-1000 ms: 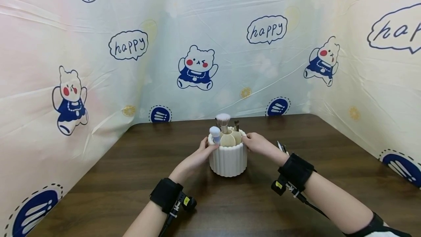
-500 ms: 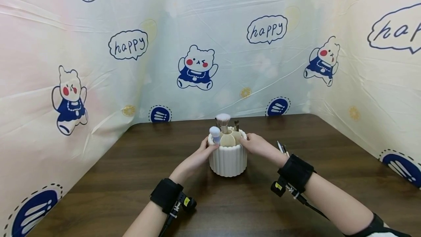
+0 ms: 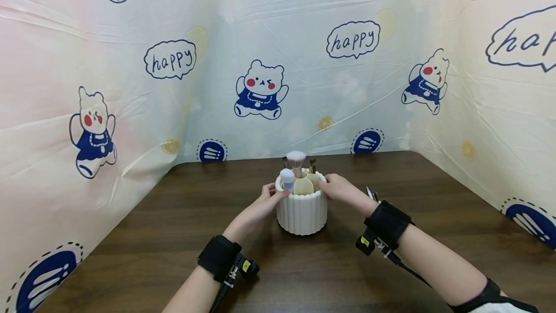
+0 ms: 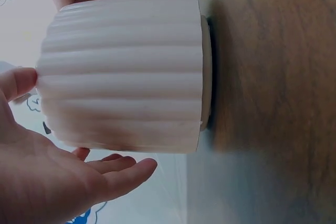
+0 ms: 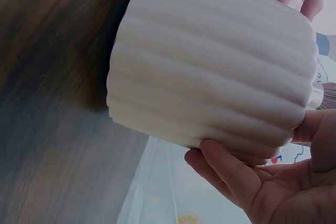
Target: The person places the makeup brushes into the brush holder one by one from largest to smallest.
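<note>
A white ribbed makeup brush holder stands upright on the table between both hands. Out of its top rise a fluffy pale-tipped brush, a white-headed brush and small dark brushes. My left hand holds the left side, thumb at the front rim; in the left wrist view its fingers reach along the ribbed wall. My right hand grips the right rim. In the right wrist view its fingertips press the outer wall and its thumb tip is hidden past the rim.
Slim pointed tools lie on the brown wooden table, partly hidden behind the right forearm. A printed curtain borders the table at the back and sides. Black wrist straps carry small cameras and cables.
The brush holder has turned slightly and shifted a touch to the right and nearer, brushes with it. The right wrist has moved a little left; the left hand stays at the rim.
</note>
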